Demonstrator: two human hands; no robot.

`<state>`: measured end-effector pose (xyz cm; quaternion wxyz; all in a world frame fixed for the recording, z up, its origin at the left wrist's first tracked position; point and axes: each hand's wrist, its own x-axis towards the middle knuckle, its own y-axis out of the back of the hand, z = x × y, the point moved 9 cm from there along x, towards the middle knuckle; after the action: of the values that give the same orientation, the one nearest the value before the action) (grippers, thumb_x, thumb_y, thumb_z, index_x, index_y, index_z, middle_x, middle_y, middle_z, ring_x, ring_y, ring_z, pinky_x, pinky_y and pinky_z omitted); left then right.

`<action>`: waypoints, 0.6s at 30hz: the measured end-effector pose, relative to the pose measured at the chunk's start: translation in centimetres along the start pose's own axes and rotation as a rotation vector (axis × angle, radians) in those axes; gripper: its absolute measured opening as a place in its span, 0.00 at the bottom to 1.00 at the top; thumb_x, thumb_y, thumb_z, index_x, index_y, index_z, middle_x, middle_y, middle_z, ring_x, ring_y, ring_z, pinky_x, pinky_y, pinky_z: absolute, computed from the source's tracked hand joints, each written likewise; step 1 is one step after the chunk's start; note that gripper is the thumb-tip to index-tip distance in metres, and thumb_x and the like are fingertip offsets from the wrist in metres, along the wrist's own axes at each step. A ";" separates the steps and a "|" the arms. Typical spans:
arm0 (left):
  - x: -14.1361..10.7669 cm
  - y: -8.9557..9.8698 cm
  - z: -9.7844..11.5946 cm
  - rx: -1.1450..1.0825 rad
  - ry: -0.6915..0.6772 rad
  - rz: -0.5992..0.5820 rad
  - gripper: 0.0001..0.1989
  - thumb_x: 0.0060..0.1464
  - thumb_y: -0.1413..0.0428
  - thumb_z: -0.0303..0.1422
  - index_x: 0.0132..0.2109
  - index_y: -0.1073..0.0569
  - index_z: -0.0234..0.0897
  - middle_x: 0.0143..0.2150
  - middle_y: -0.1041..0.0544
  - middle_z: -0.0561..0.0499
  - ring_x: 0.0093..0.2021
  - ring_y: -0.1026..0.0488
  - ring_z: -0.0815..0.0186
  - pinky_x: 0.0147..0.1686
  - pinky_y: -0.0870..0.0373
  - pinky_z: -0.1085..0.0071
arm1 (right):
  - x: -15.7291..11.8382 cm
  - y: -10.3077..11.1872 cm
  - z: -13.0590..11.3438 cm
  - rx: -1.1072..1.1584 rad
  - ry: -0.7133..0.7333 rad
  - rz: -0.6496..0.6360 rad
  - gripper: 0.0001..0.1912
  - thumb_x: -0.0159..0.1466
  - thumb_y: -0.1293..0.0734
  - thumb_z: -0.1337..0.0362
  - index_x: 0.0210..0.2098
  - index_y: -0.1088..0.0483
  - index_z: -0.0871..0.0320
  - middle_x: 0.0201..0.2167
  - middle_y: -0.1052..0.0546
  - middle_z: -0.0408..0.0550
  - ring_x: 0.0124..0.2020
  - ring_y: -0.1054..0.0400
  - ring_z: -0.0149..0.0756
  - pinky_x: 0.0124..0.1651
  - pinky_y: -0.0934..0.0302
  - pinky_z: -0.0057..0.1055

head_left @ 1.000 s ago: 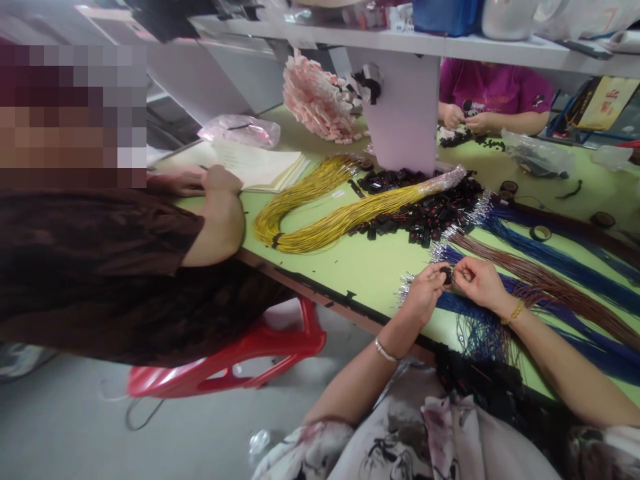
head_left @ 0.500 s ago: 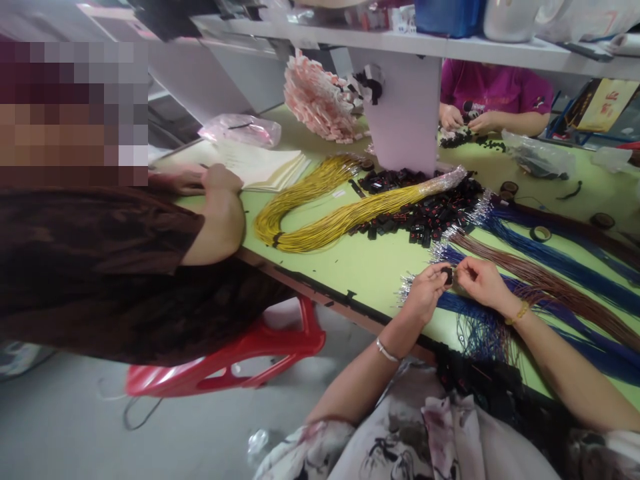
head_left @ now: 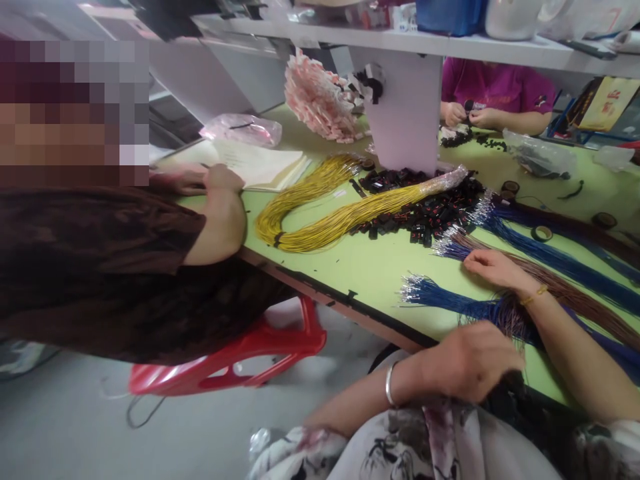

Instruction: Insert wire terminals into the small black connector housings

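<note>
My left hand [head_left: 475, 363] is low at the table's front edge, back turned up, over the black plastic pieces [head_left: 510, 393] by my lap. Its fingers bend down and are mostly hidden and blurred. Farther up, my right hand [head_left: 493, 268] rests on the brown wires [head_left: 545, 280], fingers curled together near the silver wire ends [head_left: 447, 243]. Anything between those fingertips is too small to make out. A bundle of blue wires [head_left: 440, 293] with silver tips lies between the two hands, its tips pointing left.
Yellow wires [head_left: 300, 233] curve across the green table [head_left: 320, 267] beside a heap of black connectors [head_left: 425, 223]. A person [head_left: 100, 267] on the left leans over an open notebook [head_left: 265, 167]. A red stool [head_left: 240, 360] stands below. Another person [head_left: 500, 93] works across the table.
My left hand has dropped from the table, where it held a small black piece, to the black pieces by my lap. My right hand has parted from it and shifted slightly right.
</note>
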<state>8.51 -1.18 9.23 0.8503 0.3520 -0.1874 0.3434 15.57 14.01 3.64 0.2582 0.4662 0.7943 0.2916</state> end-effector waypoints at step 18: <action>-8.3 22.5 -19.1 0.931 0.930 0.178 0.22 0.50 0.55 0.17 0.50 0.28 0.31 0.50 0.29 0.37 0.49 0.35 0.55 0.49 0.36 0.58 | -2.1 -5.0 -3.8 -0.206 0.199 0.083 0.10 0.63 0.42 0.67 0.27 0.34 0.57 0.27 0.28 0.45 0.30 0.36 0.32 0.35 0.47 0.27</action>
<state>-11.87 20.57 2.14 0.5702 0.4810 0.3386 0.5734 10.89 9.32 3.03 0.2123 0.4385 0.7618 0.4269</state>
